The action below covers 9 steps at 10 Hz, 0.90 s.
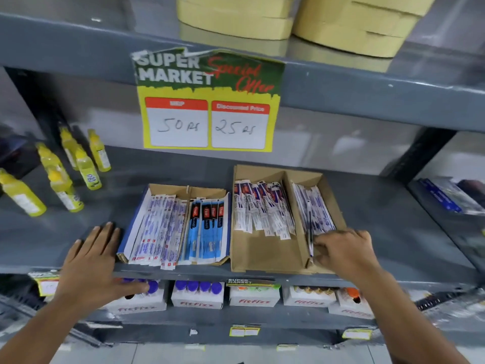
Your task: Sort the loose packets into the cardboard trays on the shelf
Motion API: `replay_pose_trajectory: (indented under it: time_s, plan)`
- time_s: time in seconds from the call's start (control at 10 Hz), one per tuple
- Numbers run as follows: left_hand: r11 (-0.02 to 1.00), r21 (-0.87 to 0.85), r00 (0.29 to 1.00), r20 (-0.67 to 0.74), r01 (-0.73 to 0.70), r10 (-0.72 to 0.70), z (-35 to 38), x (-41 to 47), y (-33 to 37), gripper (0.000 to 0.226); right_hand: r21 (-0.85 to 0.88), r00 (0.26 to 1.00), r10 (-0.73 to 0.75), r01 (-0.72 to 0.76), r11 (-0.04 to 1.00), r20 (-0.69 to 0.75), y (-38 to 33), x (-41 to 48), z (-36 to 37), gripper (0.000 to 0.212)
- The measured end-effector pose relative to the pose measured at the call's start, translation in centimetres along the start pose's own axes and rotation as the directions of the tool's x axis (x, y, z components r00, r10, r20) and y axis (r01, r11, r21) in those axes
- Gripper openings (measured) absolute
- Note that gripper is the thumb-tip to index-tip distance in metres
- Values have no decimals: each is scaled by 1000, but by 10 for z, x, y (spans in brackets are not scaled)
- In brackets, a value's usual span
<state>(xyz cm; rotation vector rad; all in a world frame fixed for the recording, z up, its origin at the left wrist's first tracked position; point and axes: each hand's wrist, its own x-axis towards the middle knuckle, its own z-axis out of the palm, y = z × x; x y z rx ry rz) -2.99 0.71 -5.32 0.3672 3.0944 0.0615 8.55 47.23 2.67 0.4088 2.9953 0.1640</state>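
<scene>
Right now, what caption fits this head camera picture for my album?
Right hand tidies packets in a cardboard tray while the left hand rests flat on the shelf.

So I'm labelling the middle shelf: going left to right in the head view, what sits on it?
Yellow bottles → left hand → left cardboard tray → right cardboard tray → right hand, at that tray's right compartment.

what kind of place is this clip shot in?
Almost certainly a supermarket aisle. A price sign on the shelf edge reads "Super Market Special Offer" with MRP and discount prices, yellow bottles stand as stock at left, and boxed FitFizz cartons with small price tags line the shelf below.
</scene>
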Motion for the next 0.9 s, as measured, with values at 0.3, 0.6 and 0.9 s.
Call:
replay_pose_trajectory:
  time_s: [0.3, 0.6, 0.9]
  plan:
    - [1000, -7, 1000, 16, -12, 12, -4, -3, -2, 147, -20, 991, -77, 80, 997, 114, -6, 7, 2, 21]
    - [993, -116, 991, 132, -20, 35, -30, -10, 6, 161, 8, 991, 84, -84, 996, -101, -7, 22, -14, 31]
    - [942, -44, 859, -427, -332, 283, -89, -29, 103, 107, 83, 812, -46, 116, 990, -582, 2, -27, -25, 48]
